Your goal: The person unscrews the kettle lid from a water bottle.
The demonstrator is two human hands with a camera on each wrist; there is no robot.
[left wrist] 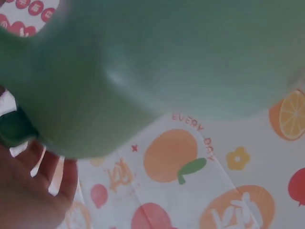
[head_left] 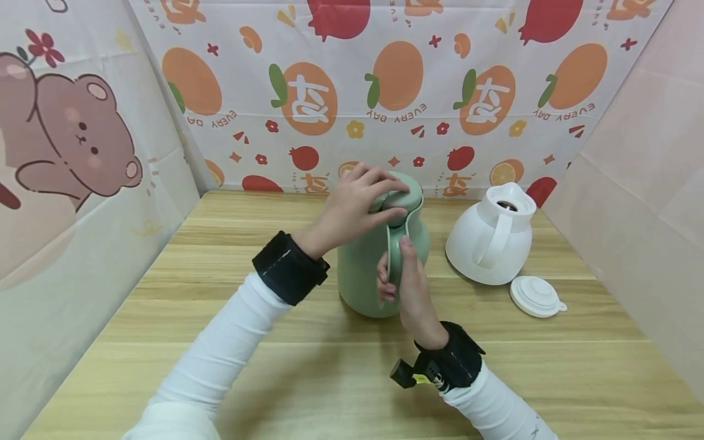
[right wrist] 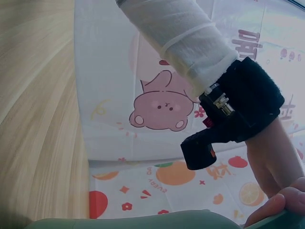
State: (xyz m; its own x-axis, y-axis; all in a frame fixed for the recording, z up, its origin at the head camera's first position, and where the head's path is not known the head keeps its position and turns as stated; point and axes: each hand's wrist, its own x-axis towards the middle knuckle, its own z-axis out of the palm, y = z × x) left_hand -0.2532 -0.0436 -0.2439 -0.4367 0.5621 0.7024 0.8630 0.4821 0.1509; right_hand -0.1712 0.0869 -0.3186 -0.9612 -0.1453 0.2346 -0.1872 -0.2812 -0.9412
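Observation:
A pale green thermal jug (head_left: 363, 269) stands upright mid-table. My left hand (head_left: 360, 205) grips its green lid (head_left: 404, 194) from above, fingers curled round the rim. My right hand (head_left: 404, 278) is wrapped round the jug's handle (head_left: 395, 247), thumb up along it. The left wrist view is filled with the blurred green jug body (left wrist: 157, 62), and part of my left hand (left wrist: 33, 191) shows at the lower left. In the right wrist view the jug's top (right wrist: 143, 220) lies along the bottom edge, with my left forearm and black wrist strap (right wrist: 243, 107) above it.
A white jug (head_left: 492, 235) stands open to the right, its white lid (head_left: 536, 296) lying on the wooden table (head_left: 165, 305) in front of it. Printed cloth walls close in the back and both sides.

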